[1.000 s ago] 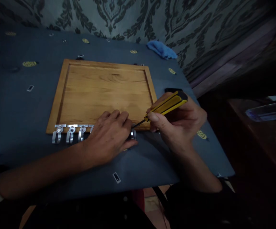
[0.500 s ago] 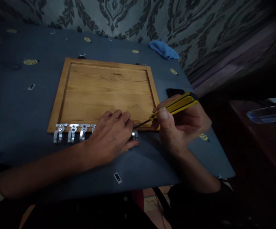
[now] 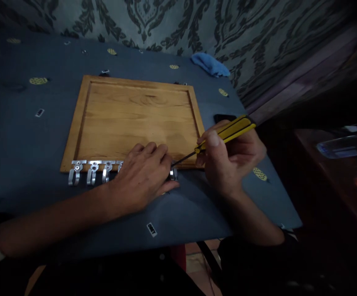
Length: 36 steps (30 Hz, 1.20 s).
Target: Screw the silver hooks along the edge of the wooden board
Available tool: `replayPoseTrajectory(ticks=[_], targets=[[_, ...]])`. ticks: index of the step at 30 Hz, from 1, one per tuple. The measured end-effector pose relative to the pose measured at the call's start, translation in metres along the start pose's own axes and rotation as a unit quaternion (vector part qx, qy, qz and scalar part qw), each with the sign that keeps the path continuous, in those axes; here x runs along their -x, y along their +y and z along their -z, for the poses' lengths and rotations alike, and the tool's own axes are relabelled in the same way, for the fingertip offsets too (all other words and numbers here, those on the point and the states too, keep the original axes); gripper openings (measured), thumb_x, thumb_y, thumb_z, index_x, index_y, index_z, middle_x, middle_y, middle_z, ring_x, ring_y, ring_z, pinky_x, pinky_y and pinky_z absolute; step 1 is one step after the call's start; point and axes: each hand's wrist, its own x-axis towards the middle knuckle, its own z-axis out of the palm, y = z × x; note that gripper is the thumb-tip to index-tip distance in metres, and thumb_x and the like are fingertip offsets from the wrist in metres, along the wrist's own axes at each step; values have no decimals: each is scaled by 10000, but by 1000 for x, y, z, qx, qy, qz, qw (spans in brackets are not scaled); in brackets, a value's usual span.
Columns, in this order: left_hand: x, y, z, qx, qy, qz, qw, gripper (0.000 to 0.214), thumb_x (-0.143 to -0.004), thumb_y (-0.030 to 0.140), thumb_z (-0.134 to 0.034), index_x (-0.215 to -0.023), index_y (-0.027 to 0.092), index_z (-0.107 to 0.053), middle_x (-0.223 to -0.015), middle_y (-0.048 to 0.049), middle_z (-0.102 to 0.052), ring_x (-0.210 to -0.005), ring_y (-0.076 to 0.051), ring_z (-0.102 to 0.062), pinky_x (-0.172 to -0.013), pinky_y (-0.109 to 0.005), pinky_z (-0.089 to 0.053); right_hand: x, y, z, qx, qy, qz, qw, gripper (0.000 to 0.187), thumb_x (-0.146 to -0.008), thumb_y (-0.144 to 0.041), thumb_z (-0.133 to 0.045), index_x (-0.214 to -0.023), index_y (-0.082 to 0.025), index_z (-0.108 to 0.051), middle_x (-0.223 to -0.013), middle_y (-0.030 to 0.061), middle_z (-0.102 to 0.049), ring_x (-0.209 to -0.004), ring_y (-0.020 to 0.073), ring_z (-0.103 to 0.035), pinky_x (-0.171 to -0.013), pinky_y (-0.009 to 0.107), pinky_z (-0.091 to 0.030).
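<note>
A wooden board (image 3: 138, 123) with a raised frame lies flat on the table. Along its near edge sits a row of silver metal hooks (image 3: 91, 174), screwed on at the left. My left hand (image 3: 144, 172) is closed over that edge, fingers on the wood and thumb below, gripping the rightmost metal hook (image 3: 173, 174); its palm hides part of the row. In my right hand (image 3: 230, 158) is a screwdriver (image 3: 232, 130) with a yellow and black handle. Its shaft slants down left to the hook by my left fingertips, where the tip is hard to make out.
A blue cloth (image 3: 211, 65) lies at the back right of the table, against the patterned wall. A dark flat object (image 3: 224, 118) is just behind my right hand. Beyond the table's right edge stands a dark surface with a clear plastic item (image 3: 335, 149).
My right hand has turned slightly, with the fingers curled further around the screwdriver handle. The left hand and the board hold still; the whole view has shifted a little.
</note>
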Motion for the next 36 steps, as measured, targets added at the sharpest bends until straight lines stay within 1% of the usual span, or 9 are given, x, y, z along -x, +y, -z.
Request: replayPoseTrajectory(ticks=[2,4,8,11,14,17,19,30,36], targets=[[0,0,0,1,2,-1,1000,466,-964,528,-576,-1165,117,-664,-1129,-130,-640,-1145,-325,-596,-966,-468,-491,-2,5,0,-26,0,-5,1000,282,-894,-473,-727,-772,-236,-633,-690,-37,-596,-389,53,-432,-320,224,-349],[0,0,0,1,4,-3,1000,465,-961,531,-580,-1157,119,-670,-1121,-127,-645,-1138,-322,-600,-963,-466,-494,-3,8,1,-34,-3,-4,999,285,-894,-473,-727,-771,-235,-632,-701,-32,-613,-380,52,-437,-296,216,-338],[0,0,2,-2,5,-2,1000,456,-957,527,-592,-1142,119,-677,-1109,-126,-653,-1120,-316,-606,-945,-457,-500,-3,8,3,-25,6,8,1000,283,-897,-465,-725,-770,-229,-634,-706,-28,-621,-392,54,-452,-297,206,-344],[0,0,1,-6,10,-4,1000,448,-954,526,-601,-1121,118,-682,-1089,-122,-656,-1101,-310,-612,-929,-445,-503,-4,5,2,-63,26,17,997,232,-898,-423,-732,-799,-241,-627,-718,-31,-628,-451,76,-492,-306,199,-360],[1,0,0,-10,20,-8,1000,438,-947,526,-613,-1090,118,-688,-1064,-118,-658,-1078,-305,-618,-910,-433,-503,-3,3,2,-80,21,19,996,213,-895,-407,-737,-808,-246,-627,-723,-37,-627,-470,79,-499,-308,202,-361],[1,-1,0,-12,24,-10,1000,432,-940,514,-630,-1097,117,-689,-1056,-117,-658,-1061,-304,-619,-893,-423,-498,-2,3,2,-59,9,13,998,229,-896,-424,-733,-798,-236,-645,-726,-41,-626,-417,58,-456,-308,221,-357],[1,-1,0,-11,28,-12,999,431,-943,509,-627,-1113,117,-685,-1054,-116,-655,-1054,-304,-616,-886,-423,-494,-1,2,2,-47,4,11,999,220,-900,-420,-728,-806,-235,-654,-732,-41,-624,-406,55,-458,-310,231,-357],[2,0,-1,-6,25,-13,1000,434,-955,509,-606,-1115,112,-680,-1065,-125,-650,-1071,-313,-603,-898,-432,-478,0,-1,5,43,-10,27,999,258,-921,-467,-682,-777,-256,-643,-723,6,-610,-569,147,-563,-503,313,-476],[1,-1,-2,-17,36,-13,999,422,-947,526,-618,-1086,132,-679,-1050,-110,-652,-1060,-293,-609,-880,-402,-475,-1,-4,6,56,-25,51,997,212,-933,-393,-672,-769,-261,-643,-728,10,-610,-598,157,-572,-507,309,-487]])
